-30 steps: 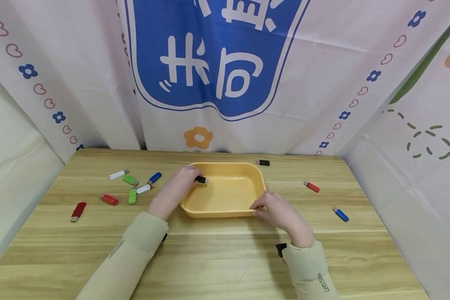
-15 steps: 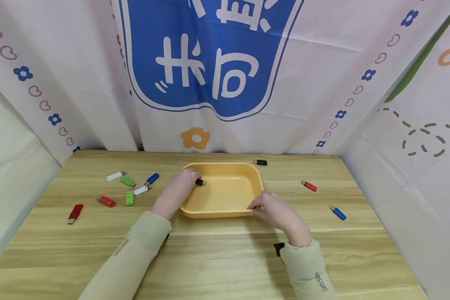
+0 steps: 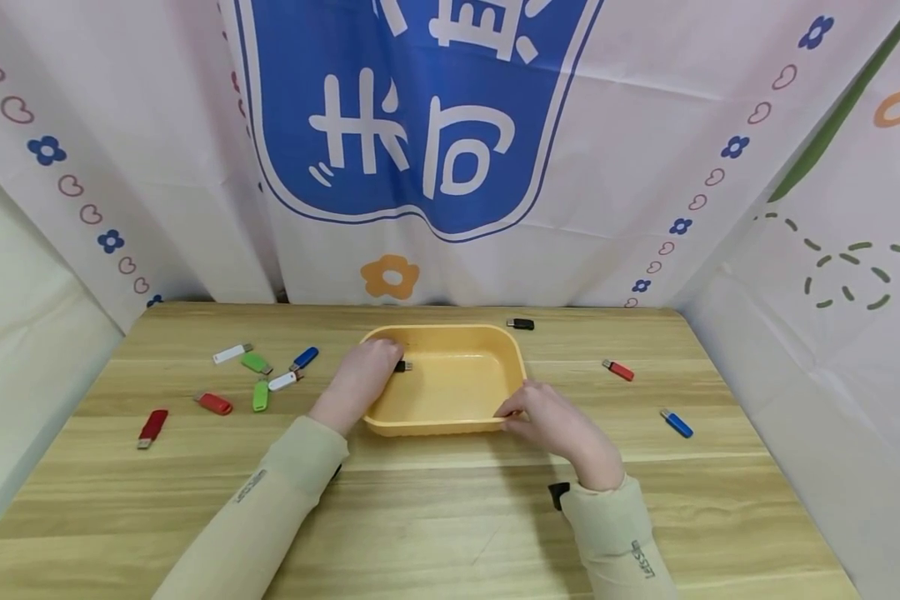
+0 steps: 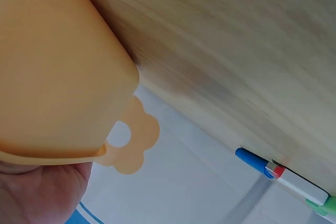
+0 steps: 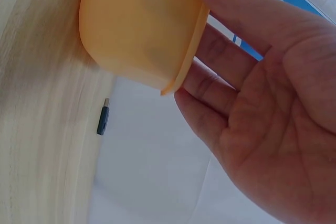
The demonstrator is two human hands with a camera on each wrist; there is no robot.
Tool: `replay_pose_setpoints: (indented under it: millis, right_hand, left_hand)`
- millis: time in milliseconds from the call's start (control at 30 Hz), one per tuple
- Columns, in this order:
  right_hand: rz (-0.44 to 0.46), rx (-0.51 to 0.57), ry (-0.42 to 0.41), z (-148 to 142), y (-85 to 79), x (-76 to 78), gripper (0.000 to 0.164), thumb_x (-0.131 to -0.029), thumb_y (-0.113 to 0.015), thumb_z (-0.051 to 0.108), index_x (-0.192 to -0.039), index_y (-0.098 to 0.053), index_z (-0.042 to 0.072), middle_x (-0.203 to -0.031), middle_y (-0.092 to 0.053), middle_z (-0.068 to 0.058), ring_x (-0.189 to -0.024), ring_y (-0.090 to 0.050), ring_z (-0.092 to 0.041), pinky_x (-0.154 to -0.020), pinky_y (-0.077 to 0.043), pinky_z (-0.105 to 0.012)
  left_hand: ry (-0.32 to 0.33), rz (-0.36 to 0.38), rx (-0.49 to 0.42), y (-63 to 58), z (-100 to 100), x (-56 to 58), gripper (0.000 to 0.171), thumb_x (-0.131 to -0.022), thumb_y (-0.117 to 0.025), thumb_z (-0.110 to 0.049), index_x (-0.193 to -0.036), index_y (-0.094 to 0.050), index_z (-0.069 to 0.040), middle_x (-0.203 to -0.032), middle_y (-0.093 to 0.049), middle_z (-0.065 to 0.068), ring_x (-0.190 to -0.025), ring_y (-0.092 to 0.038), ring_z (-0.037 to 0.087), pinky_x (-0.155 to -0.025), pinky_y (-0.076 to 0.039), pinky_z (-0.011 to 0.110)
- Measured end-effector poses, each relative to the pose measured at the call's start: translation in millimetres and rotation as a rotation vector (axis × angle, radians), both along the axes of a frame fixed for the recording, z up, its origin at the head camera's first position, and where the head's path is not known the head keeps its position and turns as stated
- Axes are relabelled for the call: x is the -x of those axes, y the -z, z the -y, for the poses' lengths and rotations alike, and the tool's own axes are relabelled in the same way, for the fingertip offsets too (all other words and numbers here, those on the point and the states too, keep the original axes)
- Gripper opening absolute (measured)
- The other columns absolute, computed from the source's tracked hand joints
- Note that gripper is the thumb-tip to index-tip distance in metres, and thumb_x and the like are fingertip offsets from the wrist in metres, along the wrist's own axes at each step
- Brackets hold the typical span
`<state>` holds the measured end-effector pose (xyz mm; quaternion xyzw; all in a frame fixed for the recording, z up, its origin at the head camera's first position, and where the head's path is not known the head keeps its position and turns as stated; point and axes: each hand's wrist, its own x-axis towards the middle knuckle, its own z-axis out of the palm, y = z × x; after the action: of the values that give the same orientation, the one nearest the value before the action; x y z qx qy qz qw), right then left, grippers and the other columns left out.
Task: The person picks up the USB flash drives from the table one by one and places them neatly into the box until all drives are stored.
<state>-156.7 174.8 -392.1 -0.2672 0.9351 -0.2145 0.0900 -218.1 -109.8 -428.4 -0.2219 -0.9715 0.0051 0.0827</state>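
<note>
Bin: smooth yellow plastic, rounded-rectangular, on wood-grain table. Inside its left end: black USB flash drive, metal plug exposed, held in left hand's curled fingers, tips hidden. Right hand pinches the rim near the right corner.

Worktop: pale streaked wood grain. Yellow tray around middle. Left of it: farther white USB stick, nearer white stick, farther green stick, nearer green stick, left blue stick, bright red stick, dark red stick. Near back edge, black stick. Rightward: small red stick, right blue stick.
</note>
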Motion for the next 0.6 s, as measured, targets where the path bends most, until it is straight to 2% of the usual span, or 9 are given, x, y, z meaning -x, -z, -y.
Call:
replay_pose_setpoints:
  millis: [200,433,600]
  right_hand:
    - [-0.011,0.007,-0.014,-0.3,0.5,1.6,0.012,-0.088,-0.074,0.007,-0.098,-0.079,0.009,-0.100,-0.078,-0.002,-0.098,-0.068,-0.019,-0.087,-0.057,-0.038]
    - [-0.007,0.011,-0.015,0.2,0.7,2.3,0.012,-0.088,-0.074,0.008,-0.098,-0.080,0.010,-0.101,-0.078,-0.002,-0.098,-0.068,-0.019,-0.088,-0.057,-0.037]
    - [-0.004,0.011,-0.017,0.3,-0.7,2.1,0.012,-0.088,-0.074,0.007,-0.098,-0.080,0.009,-0.100,-0.078,-0.002,-0.098,-0.069,-0.019,-0.088,-0.057,-0.038]
  left_hand:
    - [0.003,-0.004,0.041,1.4,-0.9,3.0,0.019,-0.092,-0.057,0.010,-0.098,-0.068,-0.005,-0.094,-0.072,0.012,-0.088,-0.071,0.025,-0.076,-0.061,0.036]
    - [-0.002,-0.011,0.009,2.3,-1.4,2.7,0.017,-0.092,-0.057,0.010,-0.095,-0.066,-0.004,-0.091,-0.072,0.014,-0.084,-0.071,0.027,-0.072,-0.061,0.037]
    - [-0.001,-0.012,0.019,2.7,-1.2,2.5,0.017,-0.093,-0.057,0.010,-0.094,-0.066,-0.004,-0.090,-0.071,0.014,-0.083,-0.071,0.027,-0.071,-0.062,0.037]
